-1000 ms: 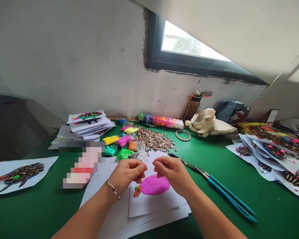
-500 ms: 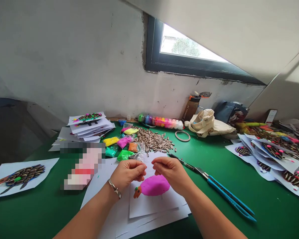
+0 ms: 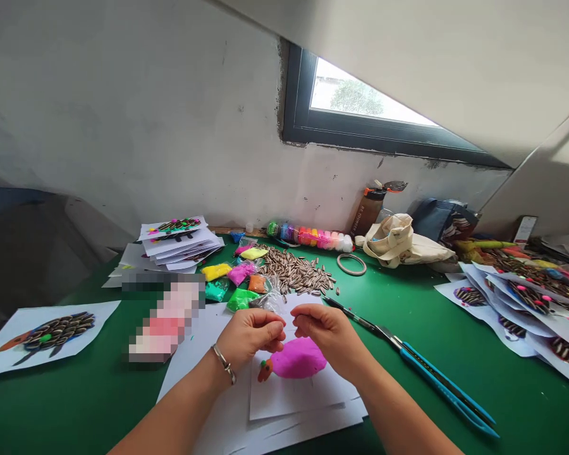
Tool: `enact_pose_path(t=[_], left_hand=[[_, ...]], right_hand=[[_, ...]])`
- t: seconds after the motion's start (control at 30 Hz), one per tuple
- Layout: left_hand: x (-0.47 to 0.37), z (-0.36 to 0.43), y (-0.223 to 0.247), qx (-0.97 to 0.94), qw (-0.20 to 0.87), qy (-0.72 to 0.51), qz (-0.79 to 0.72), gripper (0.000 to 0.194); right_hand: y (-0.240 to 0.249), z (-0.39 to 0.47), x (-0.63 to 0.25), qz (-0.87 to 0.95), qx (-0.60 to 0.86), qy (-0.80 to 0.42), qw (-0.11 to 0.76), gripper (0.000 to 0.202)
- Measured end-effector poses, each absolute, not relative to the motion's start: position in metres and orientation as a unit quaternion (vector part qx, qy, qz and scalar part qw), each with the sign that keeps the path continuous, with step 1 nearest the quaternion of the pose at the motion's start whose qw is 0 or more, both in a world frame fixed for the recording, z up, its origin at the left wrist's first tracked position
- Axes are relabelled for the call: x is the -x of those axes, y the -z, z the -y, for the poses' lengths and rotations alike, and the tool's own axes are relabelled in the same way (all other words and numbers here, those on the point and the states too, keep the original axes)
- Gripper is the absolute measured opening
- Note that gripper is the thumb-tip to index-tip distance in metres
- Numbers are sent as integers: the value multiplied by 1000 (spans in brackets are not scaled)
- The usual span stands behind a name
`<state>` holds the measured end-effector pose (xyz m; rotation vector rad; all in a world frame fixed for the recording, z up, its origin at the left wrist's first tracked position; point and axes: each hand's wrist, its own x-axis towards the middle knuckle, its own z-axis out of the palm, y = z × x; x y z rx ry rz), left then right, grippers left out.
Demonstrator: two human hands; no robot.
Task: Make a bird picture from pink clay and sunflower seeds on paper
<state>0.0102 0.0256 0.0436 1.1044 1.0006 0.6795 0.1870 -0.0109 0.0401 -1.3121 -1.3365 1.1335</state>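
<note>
Thumb and fingertips of my left hand point(image 3: 251, 335), a bracelet on its wrist, are pressed together above the paper. Opposite it, a small gap away, my right hand point(image 3: 329, 338) has its fingers curled into a pinch. Whatever either hand holds is too small or hidden to make out. Just below them a flat magenta clay oval point(image 3: 298, 363) lies on a white sheet point(image 3: 284, 404), partly covered by my right hand. At its left end is an orange clay bird head point(image 3: 264, 371) with a bit of green on top.
Sunflower seeds point(image 3: 298, 272) lie heaped behind the hands, beside bags of coloured clay point(image 3: 241, 273). A long blue-handled tool point(image 3: 440, 379) and a tape ring point(image 3: 351, 265) are to the right. Seed-picture stacks stand at left point(image 3: 184, 246) and right point(image 3: 516, 309). A bottle point(image 3: 367, 212) stands by the wall.
The view has shifted slightly, so the scene sits a little lower and to the right. Both hands stay pinched close together; my right fingers are curled a bit more.
</note>
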Motion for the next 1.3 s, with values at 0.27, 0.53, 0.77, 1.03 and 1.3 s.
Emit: enact_pose_path(t=[0.27, 0.53, 0.77, 1.03, 1.3], left_hand=[[-11, -26, -38, -525, 663, -299, -443, 44], [-9, -26, -36, -514, 659, -313, -451, 39], [-6, -33, -34, -522, 649, -315, -455, 37], [-10, -37, -30, -521, 644, -314, -465, 32], [-11, -43, -20, -489, 665, -314, -468, 38]], right_hand=[[-42, 13, -189, 595, 554, -410, 413, 34], [-33, 14, -187, 550, 536, -463, 442, 28], [-39, 10, -184, 571, 550, -441, 420, 30], [-31, 39, -198, 585, 581, -402, 399, 25], [-8, 65, -218, 511, 630, -401, 425, 28]])
